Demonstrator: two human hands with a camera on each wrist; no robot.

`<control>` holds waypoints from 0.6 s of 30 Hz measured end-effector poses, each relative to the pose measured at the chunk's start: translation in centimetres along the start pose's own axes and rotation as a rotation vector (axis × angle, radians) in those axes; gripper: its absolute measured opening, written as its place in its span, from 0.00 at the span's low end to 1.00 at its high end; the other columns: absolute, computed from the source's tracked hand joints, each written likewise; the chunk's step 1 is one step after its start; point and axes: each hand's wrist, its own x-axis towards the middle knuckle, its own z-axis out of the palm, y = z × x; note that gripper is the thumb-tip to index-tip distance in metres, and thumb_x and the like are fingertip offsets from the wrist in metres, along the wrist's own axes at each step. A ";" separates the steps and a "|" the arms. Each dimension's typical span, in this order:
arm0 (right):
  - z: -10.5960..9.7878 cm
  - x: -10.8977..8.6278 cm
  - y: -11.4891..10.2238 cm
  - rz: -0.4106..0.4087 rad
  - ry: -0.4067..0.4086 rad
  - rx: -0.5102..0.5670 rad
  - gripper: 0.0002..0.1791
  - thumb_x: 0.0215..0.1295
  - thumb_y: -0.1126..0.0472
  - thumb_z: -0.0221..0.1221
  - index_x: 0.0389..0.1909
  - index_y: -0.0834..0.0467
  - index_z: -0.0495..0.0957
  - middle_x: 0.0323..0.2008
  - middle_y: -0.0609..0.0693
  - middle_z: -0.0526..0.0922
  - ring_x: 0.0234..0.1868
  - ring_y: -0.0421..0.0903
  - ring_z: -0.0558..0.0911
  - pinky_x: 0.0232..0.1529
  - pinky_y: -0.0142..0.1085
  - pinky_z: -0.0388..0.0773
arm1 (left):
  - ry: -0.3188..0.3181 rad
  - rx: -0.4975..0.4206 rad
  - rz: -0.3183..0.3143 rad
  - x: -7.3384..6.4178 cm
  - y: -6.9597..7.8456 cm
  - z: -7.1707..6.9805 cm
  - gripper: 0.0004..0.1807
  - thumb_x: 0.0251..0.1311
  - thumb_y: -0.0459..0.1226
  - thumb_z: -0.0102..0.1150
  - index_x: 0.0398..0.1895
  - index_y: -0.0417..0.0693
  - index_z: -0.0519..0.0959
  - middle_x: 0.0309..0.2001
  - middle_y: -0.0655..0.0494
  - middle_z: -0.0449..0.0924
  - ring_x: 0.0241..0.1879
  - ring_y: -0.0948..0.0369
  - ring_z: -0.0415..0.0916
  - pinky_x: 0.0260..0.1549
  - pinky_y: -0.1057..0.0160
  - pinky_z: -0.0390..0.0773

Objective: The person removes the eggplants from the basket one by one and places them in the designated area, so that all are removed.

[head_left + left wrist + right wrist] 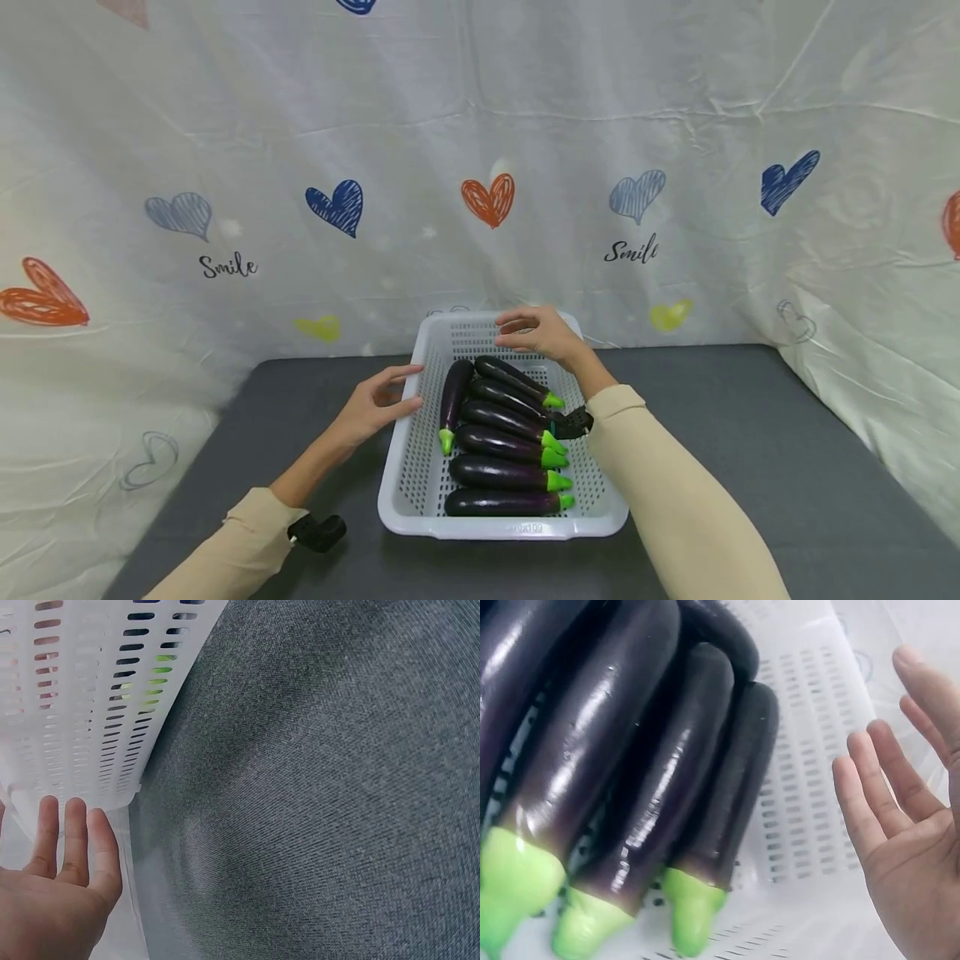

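A white perforated plastic basket stands on the dark table and holds several eggplants with green caps. Most lie crosswise in a column, caps to the right; one eggplant lies lengthwise at the left. My left hand is at the basket's left side, fingers extended and holding nothing; whether it touches the wall I cannot tell. Over the far end of the basket is my right hand, also holding nothing. The right wrist view shows its fingers apart from the eggplants.
A dark grey cloth covers the table on both sides of the basket. Behind it hangs a white curtain printed with hearts and "Smile". Black wrist devices sit on the left wrist and the right wrist.
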 end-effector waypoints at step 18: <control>2.0 0.3 2.0 0.029 0.036 -0.129 0.28 0.63 0.62 0.72 0.63 0.66 0.77 0.61 0.65 0.77 0.64 0.61 0.74 0.60 0.53 0.73 | 0.005 -0.004 0.000 0.2 -0.2 0.2 0.30 0.70 0.35 0.63 0.74 0.48 0.68 0.66 0.33 0.68 0.49 0.44 0.82 0.39 0.48 0.84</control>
